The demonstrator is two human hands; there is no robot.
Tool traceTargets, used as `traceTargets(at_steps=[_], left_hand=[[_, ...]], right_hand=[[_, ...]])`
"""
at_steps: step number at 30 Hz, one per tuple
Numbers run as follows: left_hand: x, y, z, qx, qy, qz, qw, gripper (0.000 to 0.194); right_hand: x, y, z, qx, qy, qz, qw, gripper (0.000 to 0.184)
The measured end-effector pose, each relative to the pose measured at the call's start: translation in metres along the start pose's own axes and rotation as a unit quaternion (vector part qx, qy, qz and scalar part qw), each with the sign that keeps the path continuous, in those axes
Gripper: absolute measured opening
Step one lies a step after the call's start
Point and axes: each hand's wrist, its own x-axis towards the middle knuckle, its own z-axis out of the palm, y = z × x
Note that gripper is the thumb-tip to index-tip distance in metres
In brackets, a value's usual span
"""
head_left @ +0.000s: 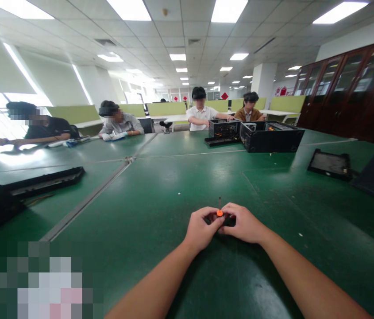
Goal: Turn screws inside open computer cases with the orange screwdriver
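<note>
My two hands meet low in the middle, over the green table (160, 190). My left hand (202, 229) and my right hand (244, 223) are both curled round a small screwdriver (219, 212) with an orange collar and a dark handle. Its thin shaft points up and away from me. The fingers hide most of the handle.
An open black computer case (271, 136) and a smaller black unit (223, 129) stand at the far side. Flat black panels lie at the left (45, 180) and at the right (330, 164). Several people sit along the far edge. A blurred patch covers the lower left corner.
</note>
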Motion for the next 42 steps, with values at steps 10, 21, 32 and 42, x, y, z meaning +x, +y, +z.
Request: traceTargets(at_steps=[10, 21, 32, 42], left_hand=[[0.0008, -0.0001, 0.0012, -0.027, -0.014, -0.025, 0.999, 0.018], [0.0017, -0.0021, 0.0008, -0.024, -0.023, -0.029, 0.999, 0.020], [0.0008, 0.0006, 0.0016, -0.024, -0.023, -0.034, 0.999, 0.017], [0.0018, 0.0008, 0.0006, -0.017, -0.016, -0.025, 0.999, 0.015]], right_hand=[[0.0007, -0.0020, -0.0002, -0.003, 0.006, -0.008, 1.000, 0.027], [0.0005, -0.0023, 0.0000, 0.002, 0.006, -0.009, 1.000, 0.027], [0.0001, -0.0018, -0.0001, 0.000, 0.004, -0.009, 1.000, 0.028], [-0.0001, -0.0005, 0.0001, -0.005, 0.001, -0.005, 1.000, 0.030]])
